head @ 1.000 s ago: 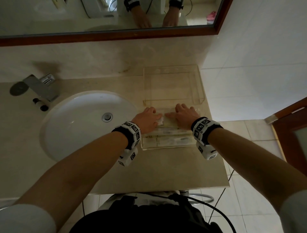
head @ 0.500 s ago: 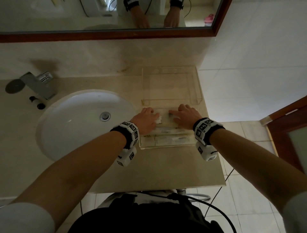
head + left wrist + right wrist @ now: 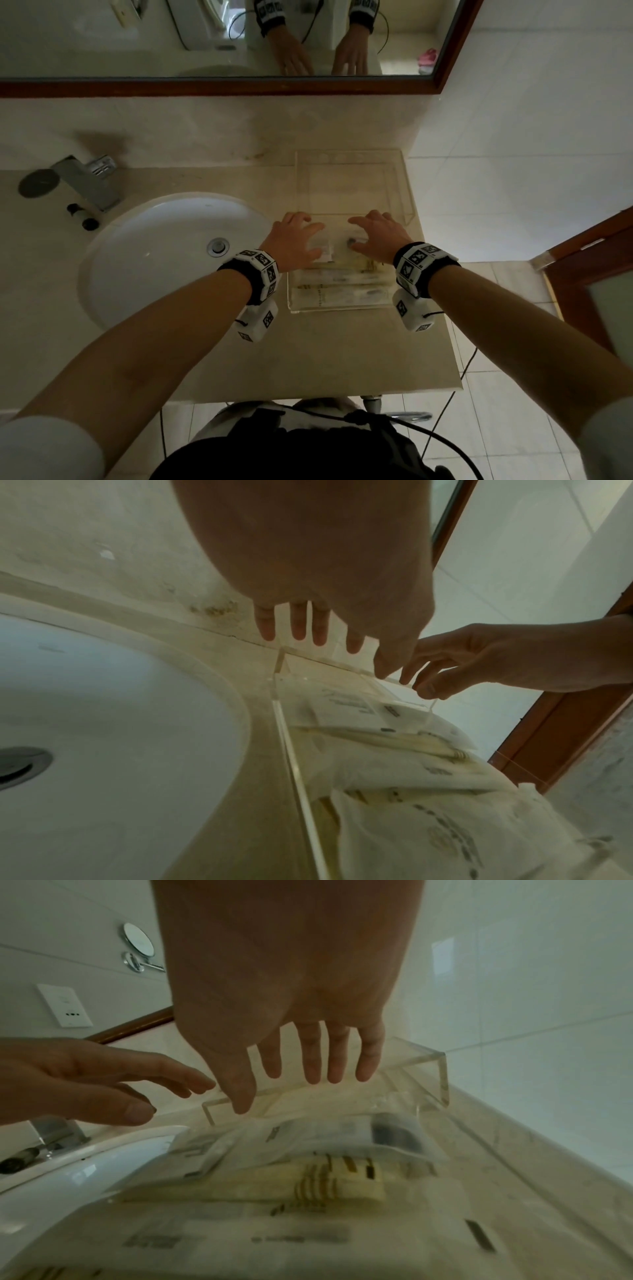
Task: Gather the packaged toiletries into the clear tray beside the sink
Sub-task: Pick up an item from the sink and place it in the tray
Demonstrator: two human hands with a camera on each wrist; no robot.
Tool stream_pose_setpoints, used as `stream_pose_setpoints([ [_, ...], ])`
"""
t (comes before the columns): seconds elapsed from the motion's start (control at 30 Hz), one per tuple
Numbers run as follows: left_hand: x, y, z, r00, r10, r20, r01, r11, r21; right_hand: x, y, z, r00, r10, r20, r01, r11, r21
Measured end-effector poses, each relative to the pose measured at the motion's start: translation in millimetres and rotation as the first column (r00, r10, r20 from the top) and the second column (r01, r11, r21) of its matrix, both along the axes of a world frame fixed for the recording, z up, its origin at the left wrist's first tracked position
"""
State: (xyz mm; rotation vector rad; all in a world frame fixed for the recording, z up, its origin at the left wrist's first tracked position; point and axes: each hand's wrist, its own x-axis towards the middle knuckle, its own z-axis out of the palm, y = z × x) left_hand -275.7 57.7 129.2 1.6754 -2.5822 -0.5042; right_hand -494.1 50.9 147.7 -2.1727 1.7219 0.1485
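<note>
At my 10 o'clock sits the round white sink basin (image 3: 154,257) in the beige stone tabletop (image 3: 308,359). My left hand (image 3: 294,240) and right hand (image 3: 380,238) hover, fingers spread and holding nothing, over the pale packaged toiletries (image 3: 342,284). They lie in the clear acrylic tray (image 3: 409,192) at 12 o'clock.

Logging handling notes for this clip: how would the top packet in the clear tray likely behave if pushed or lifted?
The top packet looks like thin, crinkled film, so probably floppy and light. It lies on other smooth packets in the clear tray, so a push would likely slide it. Both hands hover open above it.
</note>
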Motion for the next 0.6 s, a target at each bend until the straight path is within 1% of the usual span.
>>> stream_pose_setpoints([
  [0.1,11,0,5,0.995,0.085,-0.06,-0.087,0.995,-0.037,10,-3,8,0.999,-0.016,0.029,0.016,1.0,-0.008],
  [0.23,35,3,8,0.985,0.151,-0.083,-0.157,0.985,-0.075,35,-4,15,0.996,-0.033,0.078,0.033,0.999,-0.005],
  [0.4,73,5,14,0.963,0.237,-0.131,-0.244,0.969,-0.041,76,-7,22,0.994,-0.046,0.103,0.045,0.999,0.007],
  [0.6,134,6,21,0.927,0.321,-0.193,-0.329,0.944,-0.009,140,-12,31,0.987,-0.067,0.144,0.062,0.997,0.043],
])
